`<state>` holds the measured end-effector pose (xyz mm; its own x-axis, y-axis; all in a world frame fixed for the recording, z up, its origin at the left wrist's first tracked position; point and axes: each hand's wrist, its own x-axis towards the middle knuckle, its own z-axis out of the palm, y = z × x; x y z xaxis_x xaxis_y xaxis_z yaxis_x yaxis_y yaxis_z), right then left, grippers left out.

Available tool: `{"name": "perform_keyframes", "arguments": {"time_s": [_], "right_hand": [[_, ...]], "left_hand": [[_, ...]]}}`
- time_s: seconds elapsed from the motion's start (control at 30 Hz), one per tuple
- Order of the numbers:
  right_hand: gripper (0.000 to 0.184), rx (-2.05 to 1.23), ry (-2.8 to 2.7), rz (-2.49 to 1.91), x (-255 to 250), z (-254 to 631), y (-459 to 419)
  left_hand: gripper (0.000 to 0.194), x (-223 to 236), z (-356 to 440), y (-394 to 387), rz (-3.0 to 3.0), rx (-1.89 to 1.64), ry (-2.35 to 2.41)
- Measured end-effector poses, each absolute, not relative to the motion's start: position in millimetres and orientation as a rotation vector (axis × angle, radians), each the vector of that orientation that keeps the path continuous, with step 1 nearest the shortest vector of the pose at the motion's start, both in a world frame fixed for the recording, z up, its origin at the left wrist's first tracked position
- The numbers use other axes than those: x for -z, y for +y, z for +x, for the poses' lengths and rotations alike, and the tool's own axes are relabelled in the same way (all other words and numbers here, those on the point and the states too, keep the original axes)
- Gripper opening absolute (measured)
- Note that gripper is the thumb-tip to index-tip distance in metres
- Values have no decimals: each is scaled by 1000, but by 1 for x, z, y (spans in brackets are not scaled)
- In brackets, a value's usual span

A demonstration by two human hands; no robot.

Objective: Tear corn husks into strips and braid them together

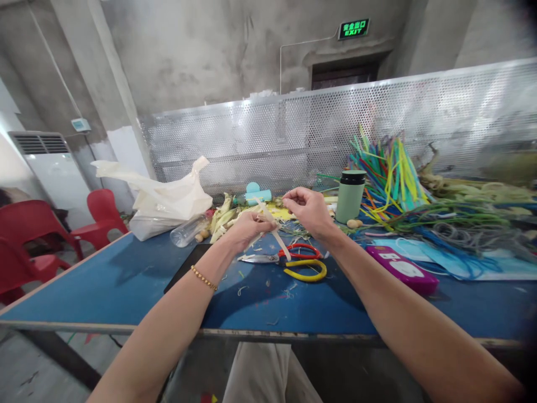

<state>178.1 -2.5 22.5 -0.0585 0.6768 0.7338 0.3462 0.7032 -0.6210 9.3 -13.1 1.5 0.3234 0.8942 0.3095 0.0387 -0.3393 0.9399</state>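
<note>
Pale flat strip (281, 243), centre of the frame, is pinched by the left hand (250, 228); the right hand (309, 211) narrows close by, contents unclear. Its tail hangs over the scissors (272, 259). Probably light, limp, splittable: best pinched flat across its width.

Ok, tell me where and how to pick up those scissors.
Probably best by the red handle and yellow handle, right hand coming from the right: the scissors lie flat with both loops that way and the blades pointing left. Mind the pale strip in the left hand; it overlaps the scissors in this view, contact unclear.
</note>
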Motion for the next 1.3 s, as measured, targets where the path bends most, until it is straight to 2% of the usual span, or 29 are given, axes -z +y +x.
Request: {"name": "perform_keyframes", "arguments": {"time_s": [0.17, 0.27, 0.33, 0.47, 1.03, 1.17, 1.3], "right_hand": [[25, -336, -1919, -835, -22, 177, -5], [21, -517, -1937, -819, -19, 174, -6], [18, -582, -1888, -802, -19, 174, -6], [17, -583, -1885, -781, -21, 175, -7], [13, -627, -1807, -778, -14, 170, -7], [24, -675, -1895, -777, -15, 174, -3], [34, -855, -2035, -757, -18, 185, -4]], "left_hand": [[28, 1, 9, -12, 1702, -1057, 800], [26, 2, 7, -11, 1725, -1042, 758], [31, 1, 6, -11, 1741, -1025, 719], [38, 1, 4, -10, 1724, -1011, 699], [36, 1, 8, -18, 1775, -939, 755], [37, 1, 7, -16, 1774, -955, 753], [36, 0, 3, -11, 1762, -1036, 763]]}}
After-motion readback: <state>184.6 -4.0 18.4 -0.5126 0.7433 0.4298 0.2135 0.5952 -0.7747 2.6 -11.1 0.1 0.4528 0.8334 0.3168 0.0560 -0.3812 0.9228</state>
